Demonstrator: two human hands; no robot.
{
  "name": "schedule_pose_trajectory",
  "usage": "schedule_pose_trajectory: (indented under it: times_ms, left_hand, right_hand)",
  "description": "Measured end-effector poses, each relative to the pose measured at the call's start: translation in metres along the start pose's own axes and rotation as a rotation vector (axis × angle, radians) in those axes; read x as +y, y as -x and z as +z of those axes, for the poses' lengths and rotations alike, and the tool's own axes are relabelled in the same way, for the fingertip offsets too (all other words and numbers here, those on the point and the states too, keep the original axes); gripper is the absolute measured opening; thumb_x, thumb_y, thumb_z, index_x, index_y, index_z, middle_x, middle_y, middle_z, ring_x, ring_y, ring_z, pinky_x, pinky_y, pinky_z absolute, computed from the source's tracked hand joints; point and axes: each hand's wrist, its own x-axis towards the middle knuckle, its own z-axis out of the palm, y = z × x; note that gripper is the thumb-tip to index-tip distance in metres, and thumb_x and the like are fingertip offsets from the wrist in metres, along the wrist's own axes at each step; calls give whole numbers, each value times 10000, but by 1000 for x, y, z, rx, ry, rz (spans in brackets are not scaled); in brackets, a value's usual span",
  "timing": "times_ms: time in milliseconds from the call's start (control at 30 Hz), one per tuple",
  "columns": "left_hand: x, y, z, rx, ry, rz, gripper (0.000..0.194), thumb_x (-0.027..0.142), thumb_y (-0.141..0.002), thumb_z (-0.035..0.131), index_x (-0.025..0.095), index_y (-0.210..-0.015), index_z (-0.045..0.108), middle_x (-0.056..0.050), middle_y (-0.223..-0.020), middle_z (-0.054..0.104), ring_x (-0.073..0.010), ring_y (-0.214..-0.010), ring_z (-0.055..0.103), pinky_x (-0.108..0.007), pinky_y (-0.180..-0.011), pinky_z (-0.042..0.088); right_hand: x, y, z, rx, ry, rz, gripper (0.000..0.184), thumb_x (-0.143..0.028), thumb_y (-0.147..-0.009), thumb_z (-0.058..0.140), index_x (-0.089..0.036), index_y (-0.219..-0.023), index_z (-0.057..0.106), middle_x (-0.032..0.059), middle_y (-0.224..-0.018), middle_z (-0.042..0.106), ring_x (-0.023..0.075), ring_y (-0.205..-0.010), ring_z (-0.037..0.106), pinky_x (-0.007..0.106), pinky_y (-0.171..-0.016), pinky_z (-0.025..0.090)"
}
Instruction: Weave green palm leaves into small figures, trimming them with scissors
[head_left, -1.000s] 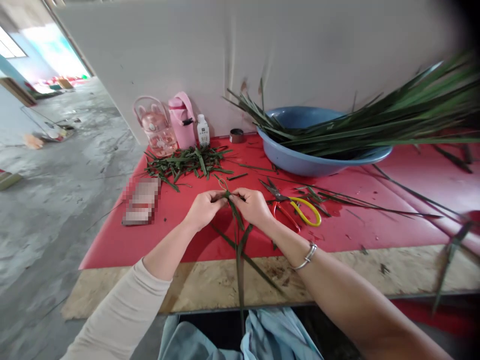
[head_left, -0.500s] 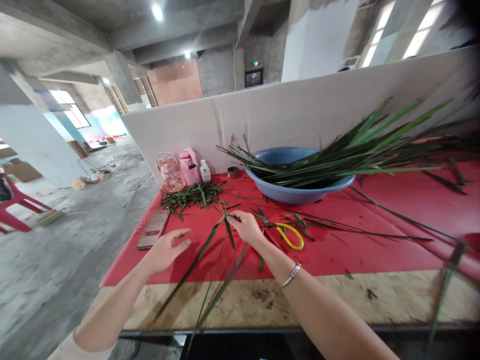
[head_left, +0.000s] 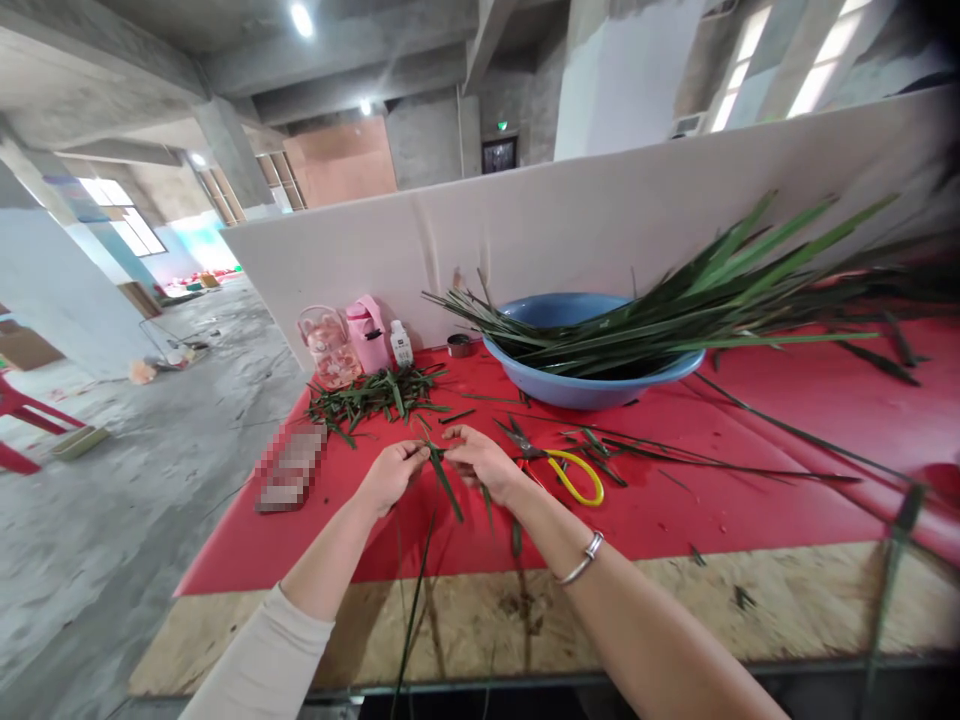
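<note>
My left hand is closed in a pinch on the knotted green leaf strips, above the red table cover. Close on its right, my right hand has its fingers bent at the same knot, gripping a strip there; its fingertips are partly hidden. Long strip ends hang below both hands past the table's front edge. Just right of my right hand lie scissors with yellow handles, their blades apart. A heap of short leaf cuttings lies beyond my left hand.
A blue basin holds long green leaves. Bottles stand at the back left: a patterned one, a pink one and a small white one. A blurred-out flat object lies at the left edge. Loose leaf strips lie at right.
My left hand has moved right and gone from open to pinching the strips. My right hand has shifted its fingers at the knot, and the hanging ends have swung.
</note>
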Motion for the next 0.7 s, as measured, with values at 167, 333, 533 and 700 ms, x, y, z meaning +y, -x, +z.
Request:
schedule_pose_trajectory:
  times_ms: [167,333,533,700]
  left_hand:
    - [-4,-2,-8,-129,191,-97,340,459,-673,637,151,-748,512,92,-483,305,-16,-365,134,-170,-359,69]
    - [-6,1,-8,-208,246,-108,350,456,-667,652,131,-751,553,79,-477,339,-12,-363,177,-170,-361,101]
    - [-8,6,-5,-262,195,-81,369,459,-642,675,114,-722,572,39,-522,462,-9,-370,228,-182,-372,130]
    - [-11,8,-7,-352,215,-124,366,476,-673,640,122,-690,550,78,-444,319,-19,-377,181,-185,-383,111]
  right_hand:
    - [0,1,-5,-2,396,-381,77,-226,-732,579,-167,-761,619,12,-715,645,129,-686,573,247,-678,429]
    - [-4,5,-11,78,674,-544,120,-237,-778,577,-198,-808,687,38,-771,669,151,-715,598,258,-692,434]
    - [-2,8,-10,76,799,-648,163,-274,-826,536,-221,-836,689,35,-716,613,134,-680,563,237,-654,422]
    - [0,7,-8,29,761,-649,157,-288,-819,549,-220,-826,691,35,-709,614,133,-668,560,243,-641,427]
